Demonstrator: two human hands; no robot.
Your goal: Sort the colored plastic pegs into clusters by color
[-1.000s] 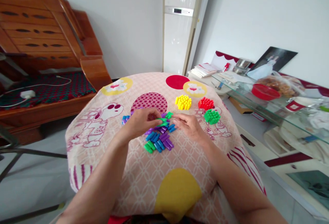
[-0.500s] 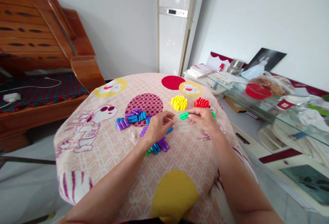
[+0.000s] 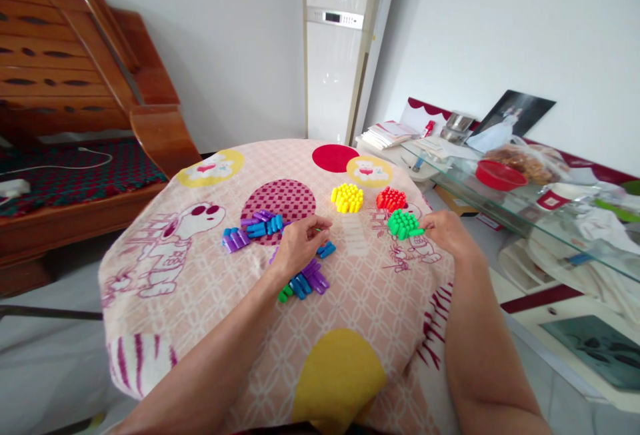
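My right hand (image 3: 444, 232) is at the right side of a bunch of short green plastic sticks (image 3: 403, 222). Its thumb and fingers pinch one green stick (image 3: 417, 232) lying against that bunch. Over a loose heap of mixed sticks hovers my left hand (image 3: 301, 243), its fingers curled together; a speck of green shows at the fingertips, too small to make out. Around that hand lie purple sticks (image 3: 315, 275), blue sticks (image 3: 301, 286) and a few green ones (image 3: 285, 293). More blue sticks (image 3: 265, 227) and purple sticks (image 3: 236, 240) lie to its left.
Yellow sticks (image 3: 347, 198) and red sticks (image 3: 391, 198) stand in tight bunches farther back on the patterned tablecloth (image 3: 200, 328). To the right, a glass shelf (image 3: 505, 202) holds a red bowl (image 3: 500, 175) and papers. A wooden bench (image 3: 90, 122) is at left.
My right hand has moved right, carrying green sticks from mid-table to the green bunch, which was mostly hidden behind it before. My left hand has drawn back slightly to the left.
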